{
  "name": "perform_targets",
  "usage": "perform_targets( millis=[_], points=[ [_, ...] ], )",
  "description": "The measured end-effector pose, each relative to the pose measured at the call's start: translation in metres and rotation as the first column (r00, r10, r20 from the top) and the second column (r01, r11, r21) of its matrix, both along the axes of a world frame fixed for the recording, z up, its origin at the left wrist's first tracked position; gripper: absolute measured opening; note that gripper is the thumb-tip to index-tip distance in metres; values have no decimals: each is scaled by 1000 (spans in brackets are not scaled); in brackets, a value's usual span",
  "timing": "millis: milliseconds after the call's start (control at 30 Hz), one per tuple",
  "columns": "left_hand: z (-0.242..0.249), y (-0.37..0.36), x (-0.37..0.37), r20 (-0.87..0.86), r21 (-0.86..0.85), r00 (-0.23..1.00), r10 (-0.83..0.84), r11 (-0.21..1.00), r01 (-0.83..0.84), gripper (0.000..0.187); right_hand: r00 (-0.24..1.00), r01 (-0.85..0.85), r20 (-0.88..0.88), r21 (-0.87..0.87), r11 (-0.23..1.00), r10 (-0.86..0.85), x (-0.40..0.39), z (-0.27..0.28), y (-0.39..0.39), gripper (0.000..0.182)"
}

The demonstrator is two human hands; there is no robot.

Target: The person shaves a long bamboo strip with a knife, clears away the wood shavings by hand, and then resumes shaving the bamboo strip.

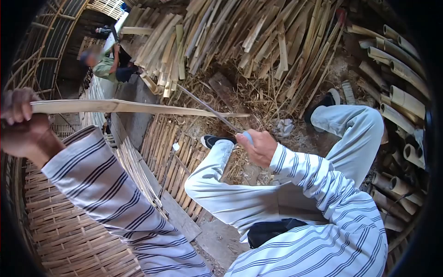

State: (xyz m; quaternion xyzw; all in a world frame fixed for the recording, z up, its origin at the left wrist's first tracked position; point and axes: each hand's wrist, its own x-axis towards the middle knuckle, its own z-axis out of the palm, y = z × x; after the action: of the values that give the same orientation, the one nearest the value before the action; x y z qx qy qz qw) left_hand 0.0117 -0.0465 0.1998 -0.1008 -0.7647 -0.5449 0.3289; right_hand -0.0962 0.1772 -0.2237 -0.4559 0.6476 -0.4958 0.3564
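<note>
A long pale bamboo strip [134, 107] runs from the left edge toward the middle, narrowing at its right end. My left hand [23, 122] is closed round its left end, raised at the far left. Near the middle, my right hand [259, 147] is wrapped round the light blue handle of a knife. The knife's long thin blade [205, 105] points up and left, and crosses the strip near its narrow end. Whether blade and strip touch, I cannot tell.
Split bamboo pieces [207, 37] are piled at the top. Bamboo tubes [406, 104] lie stacked on the right. Shavings [240, 171] cover the ground by my feet. Woven bamboo [69, 226] fills the lower left. Another person [105, 68] sits at the upper left.
</note>
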Motion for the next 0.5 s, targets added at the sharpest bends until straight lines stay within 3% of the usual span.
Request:
perform_targets(
  millis=[100,133,233,267,300,367,400,433,467,500],
  points=[
    [-20,25,-36,-181,-115,948,263,951,-286,44,989,96,124,-117,988,-81,15,34,4,40],
    [-25,34,-48,-252,-70,888,385,908,-413,51,982,116,161,-104,988,-98,20,33,1,41],
    [-20,37,-49,-145,-77,961,234,966,-246,51,980,141,135,46,989,-146,27,-19,-8,43],
    [-12,30,-49,8,-76,1000,27,997,-27,51,981,150,102,114,982,-162,22,-27,-12,44],
    [-11,28,-43,-3,-18,999,33,999,-34,50,984,131,103,112,985,-143,20,-36,-11,46],
    [-12,25,-39,-39,-70,999,2,998,-5,50,989,89,104,116,989,-101,10,-35,-12,51],
    [-20,40,-56,-277,81,925,260,965,-248,50,978,30,197,167,985,-63,0,-1,-8,52],
    [-27,54,-73,-426,270,728,537,843,-465,49,978,82,190,47,996,-89,10,0,-8,52],
    [-20,42,-61,-290,82,887,359,933,-351,49,972,38,232,29,999,-43,9,24,-7,51],
    [-14,31,-51,-103,-77,978,180,979,-188,49,968,158,215,-137,978,-126,18,31,-11,48]
  ],
)
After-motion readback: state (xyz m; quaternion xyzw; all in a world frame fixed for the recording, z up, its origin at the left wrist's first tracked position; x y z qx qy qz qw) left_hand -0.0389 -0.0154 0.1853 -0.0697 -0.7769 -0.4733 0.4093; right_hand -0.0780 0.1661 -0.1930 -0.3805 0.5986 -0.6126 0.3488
